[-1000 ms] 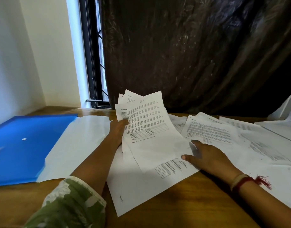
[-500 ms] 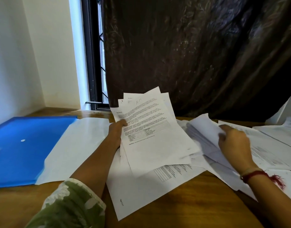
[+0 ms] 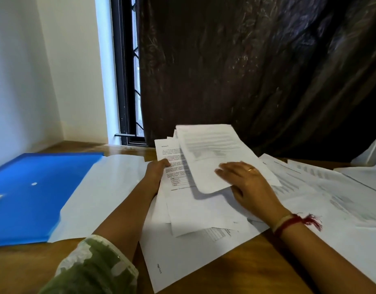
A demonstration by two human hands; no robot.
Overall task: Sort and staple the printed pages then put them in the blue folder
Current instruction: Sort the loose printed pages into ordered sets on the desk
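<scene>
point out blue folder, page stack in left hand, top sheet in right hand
blue folder [image 3: 38, 204], head view, middle of cover
page stack [image 3: 176, 179], head view, front page's printed text
top sheet [image 3: 214, 151], head view, printed upper half

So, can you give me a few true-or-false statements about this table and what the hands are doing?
1. The left hand grips a stack of pages. True.
2. The folder lies right of the stack. False: it lies to its left, on the table.
3. The right hand holds a stapler. False: it holds a sheet over the stack.
4. A dark curtain hangs behind the table. True.
</scene>
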